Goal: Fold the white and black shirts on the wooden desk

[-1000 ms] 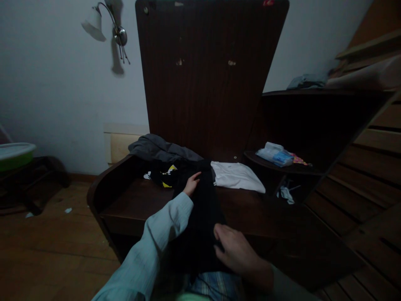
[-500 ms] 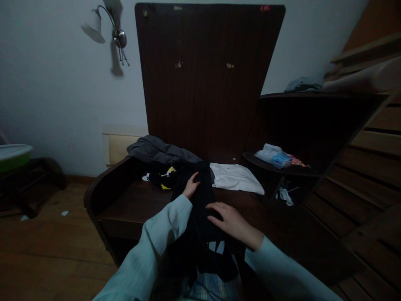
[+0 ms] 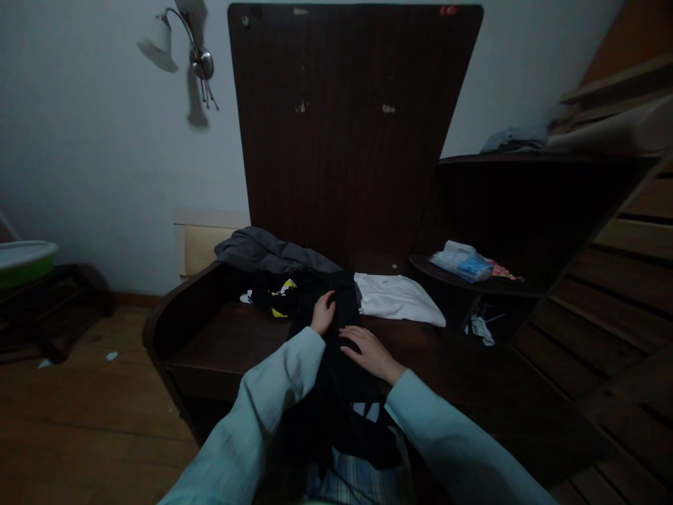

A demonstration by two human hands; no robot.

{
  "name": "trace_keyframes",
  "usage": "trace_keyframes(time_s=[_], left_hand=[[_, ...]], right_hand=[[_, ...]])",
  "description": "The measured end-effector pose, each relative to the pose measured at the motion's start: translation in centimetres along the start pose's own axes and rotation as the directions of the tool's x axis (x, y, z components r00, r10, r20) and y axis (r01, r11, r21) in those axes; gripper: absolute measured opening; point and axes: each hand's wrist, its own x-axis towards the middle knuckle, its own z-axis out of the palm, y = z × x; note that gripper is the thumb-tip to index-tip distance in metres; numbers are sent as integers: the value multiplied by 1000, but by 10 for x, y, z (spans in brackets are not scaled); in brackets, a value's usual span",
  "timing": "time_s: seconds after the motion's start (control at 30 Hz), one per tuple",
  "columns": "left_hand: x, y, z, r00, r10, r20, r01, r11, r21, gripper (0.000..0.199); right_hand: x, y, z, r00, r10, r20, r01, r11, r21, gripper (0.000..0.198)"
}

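A long black garment (image 3: 336, 379) lies over the dark wooden desk top and hangs down over its front edge toward my lap. Its exact kind is hard to make out in the dim light; a pale print shows near its lower end. My left hand (image 3: 322, 313) rests on the upper part of the cloth, fingers loosely curved and apart. Close by on the right, my right hand (image 3: 371, 351) lies palm down on the garment with its fingers spread. A folded white garment (image 3: 397, 298) sits just right of the black cloth.
A grey garment (image 3: 268, 250) is heaped at the back left, beside a black cloth with yellow and white print (image 3: 278, 298). Plastic packs (image 3: 463, 261) sit on the corner shelf (image 3: 488, 289) at right. A green basin (image 3: 26, 270) stands on a stool at far left.
My right hand has moved left and slightly away from me, settling on the black garment near my left hand. My left hand has shifted slightly, its fingers more curved.
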Motion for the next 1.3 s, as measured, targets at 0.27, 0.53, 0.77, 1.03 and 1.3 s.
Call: trace_keyframes(time_s=[0.27,0.53,0.77,1.03,1.3], left_hand=[[-5,10,-1,998,26,50,-37,975,219,26],[-13,19,-7,999,17,-38,1,909,417,29],[-14,17,-5,985,167,35,-166,889,426,35],[-5,9,-6,999,46,-28,-36,958,284,23],[-6,12,-5,1000,21,13,-24,951,307,25]], right_hand=[[-1,-8,-1,982,137,-132,-139,990,-7,24],[1,-8,-3,982,138,-130,-141,990,-14,25],[1,-6,-2,985,131,-117,-135,991,-24,25],[1,-6,-1,983,103,-153,-111,993,-43,22],[0,-5,0,970,43,-239,-58,997,-58,19]])
